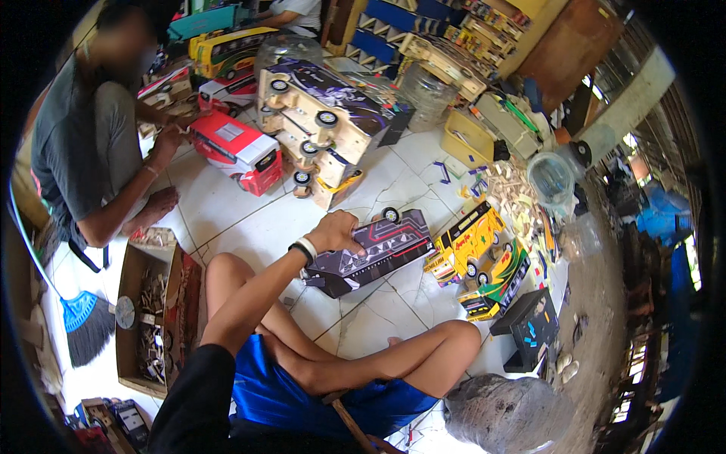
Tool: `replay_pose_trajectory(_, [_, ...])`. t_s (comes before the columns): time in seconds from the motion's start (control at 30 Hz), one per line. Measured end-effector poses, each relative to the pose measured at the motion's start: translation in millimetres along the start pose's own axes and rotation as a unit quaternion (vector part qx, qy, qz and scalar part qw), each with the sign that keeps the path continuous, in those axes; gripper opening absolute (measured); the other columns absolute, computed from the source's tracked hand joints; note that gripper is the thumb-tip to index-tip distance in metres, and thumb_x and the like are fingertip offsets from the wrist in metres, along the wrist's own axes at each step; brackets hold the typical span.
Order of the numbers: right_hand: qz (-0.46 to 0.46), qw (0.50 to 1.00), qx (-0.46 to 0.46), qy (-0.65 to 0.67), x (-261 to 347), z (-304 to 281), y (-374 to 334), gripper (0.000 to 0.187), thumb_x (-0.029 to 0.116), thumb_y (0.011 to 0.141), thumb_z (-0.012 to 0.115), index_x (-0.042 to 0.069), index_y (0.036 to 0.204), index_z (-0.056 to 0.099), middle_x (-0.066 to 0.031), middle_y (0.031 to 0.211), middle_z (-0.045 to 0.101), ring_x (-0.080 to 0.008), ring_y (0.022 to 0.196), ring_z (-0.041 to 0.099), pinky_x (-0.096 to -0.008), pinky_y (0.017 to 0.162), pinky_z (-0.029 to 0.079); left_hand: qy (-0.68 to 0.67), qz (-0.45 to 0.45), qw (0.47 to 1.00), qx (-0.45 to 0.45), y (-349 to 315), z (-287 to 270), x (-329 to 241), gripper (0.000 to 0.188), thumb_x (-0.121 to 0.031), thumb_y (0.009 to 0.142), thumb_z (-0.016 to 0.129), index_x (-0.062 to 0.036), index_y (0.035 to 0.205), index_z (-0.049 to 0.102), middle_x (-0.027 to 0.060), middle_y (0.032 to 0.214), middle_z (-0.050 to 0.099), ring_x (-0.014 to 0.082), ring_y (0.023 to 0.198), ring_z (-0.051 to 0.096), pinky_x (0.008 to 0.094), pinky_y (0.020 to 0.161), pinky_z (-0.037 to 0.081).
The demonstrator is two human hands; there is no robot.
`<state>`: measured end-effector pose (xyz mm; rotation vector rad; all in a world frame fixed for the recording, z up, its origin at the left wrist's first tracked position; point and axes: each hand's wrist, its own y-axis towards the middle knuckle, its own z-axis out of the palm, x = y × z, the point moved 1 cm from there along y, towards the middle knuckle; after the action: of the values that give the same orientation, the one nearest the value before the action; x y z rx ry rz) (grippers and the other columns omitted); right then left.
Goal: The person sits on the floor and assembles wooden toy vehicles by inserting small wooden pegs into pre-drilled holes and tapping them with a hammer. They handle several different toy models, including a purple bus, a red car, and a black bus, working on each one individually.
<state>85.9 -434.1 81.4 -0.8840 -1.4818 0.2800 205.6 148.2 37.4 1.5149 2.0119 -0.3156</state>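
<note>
My left hand (333,233) is closed on the upper edge of a dark purple-and-grey toy bus (378,253). The bus lies tilted on the tiles in front of my crossed legs, one wheel showing on its far side. At the lower edge, a hammer (349,421) with a wooden handle lies across my blue shorts. The handle runs down to a small visible part of my right hand (383,444), which appears to grip it; most of that hand is out of the picture. Right of the bus stand a yellow toy truck (473,242) and a green-yellow toy vehicle (499,280).
A co-worker (91,136) sits at the far left, hands at a red toy bus (238,151). A large wooden-bottomed toy bus (325,113) lies on its side. A box of wood scraps (181,303) stands left of me; a black box (529,325) and grey sack (507,412) are at right.
</note>
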Motion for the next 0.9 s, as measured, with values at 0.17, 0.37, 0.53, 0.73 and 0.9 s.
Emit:
replay_pose_trajectory(0.17, [-0.016, 1.000, 0.002, 0.019, -2, 5, -3, 0.059, 0.026, 0.100, 0.076, 0.011, 0.154, 0.055, -0.0024, 0.128, 0.069, -0.0150, 0.107, 0.064, -0.0366, 0.095, 0.055, 0.315, 0.065, 0.944, -0.073, -43, 34, -65, 0.025, -0.019, 0.079, 0.076, -0.0103, 0.103, 0.072, 0.0091, 0.107, 0.069, 0.0291, 0.111, 0.061, 0.0439, 0.090, 0.047])
replay_pose_trajectory(0.37, [-0.025, 0.995, 0.057, 0.076, 6, -4, 7, 0.060, 0.027, 0.099, 0.077, 0.012, 0.153, 0.055, -0.0034, 0.135, 0.065, -0.0155, 0.109, 0.064, -0.0332, 0.087, 0.058, 0.288, 0.074, 0.950, -0.095, -121, 56, -78, 0.029, -0.006, 0.082, 0.064, -0.0102, 0.109, 0.072, 0.0048, 0.119, 0.064, 0.0271, 0.109, 0.056, 0.0412, 0.093, 0.044])
replay_pose_trajectory(0.53, [0.041, 0.995, 0.095, -0.002, 0, -28, 2, 0.057, 0.033, 0.103, 0.071, 0.017, 0.155, 0.055, -0.0066, 0.112, 0.076, -0.0165, 0.101, 0.071, -0.0360, 0.095, 0.056, 0.226, 0.077, 0.963, -0.121, -134, 56, -78, 0.030, -0.006, 0.080, 0.064, -0.0083, 0.108, 0.074, 0.0070, 0.117, 0.066, 0.0295, 0.110, 0.057, 0.0433, 0.092, 0.045])
replay_pose_trajectory(0.73, [-0.104, 0.992, -0.075, -0.023, -12, -64, 3, 0.012, 0.011, 0.101, 0.071, 0.009, 0.113, 0.074, -0.0081, 0.135, 0.072, -0.0151, 0.110, 0.071, -0.0336, 0.090, 0.057, 0.245, 0.076, 0.964, -0.069, -126, 32, -84, 0.039, -0.002, 0.079, 0.063, -0.0125, 0.113, 0.079, 0.0104, 0.106, 0.073, 0.0356, 0.112, 0.063, 0.0481, 0.095, 0.051])
replay_pose_trajectory(0.9, [-0.046, 0.946, -0.322, 0.000, 21, -85, -3, 0.028, 0.010, 0.100, 0.068, 0.006, 0.128, 0.070, -0.0119, 0.103, 0.079, -0.0187, 0.089, 0.076, -0.0356, 0.082, 0.061, 0.176, 0.061, 0.982, -0.015, -125, 1, -89, 0.023, -0.004, 0.071, 0.082, -0.0041, 0.091, 0.071, 0.0143, 0.098, 0.069, 0.0400, 0.101, 0.062, 0.0490, 0.092, 0.050])
